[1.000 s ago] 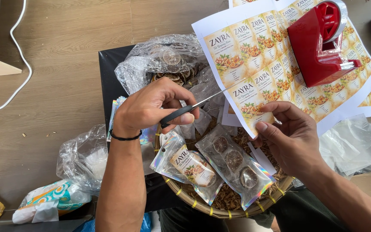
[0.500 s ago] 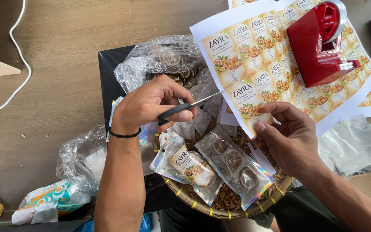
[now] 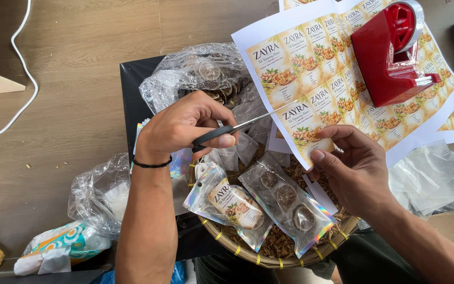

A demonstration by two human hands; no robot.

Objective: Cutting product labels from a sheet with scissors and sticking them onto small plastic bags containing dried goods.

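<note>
Cutting on: left hand [image 3: 182,129] grips scissors [image 3: 237,128], blades barely advanced; right hand [image 3: 350,163] pinches label sheet [image 3: 311,79] alongside.

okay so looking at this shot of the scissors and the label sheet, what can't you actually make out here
Head view only:
- Scissors: the handles are hidden inside the left hand.
- Label sheet: its top is cut off by the frame edge, and part lies under the red tape dispenser.
- Woven basket: most of its inside is covered by two shiny pouches.
- Right hand: its fingertips are hidden behind the sheet's edge.
</note>
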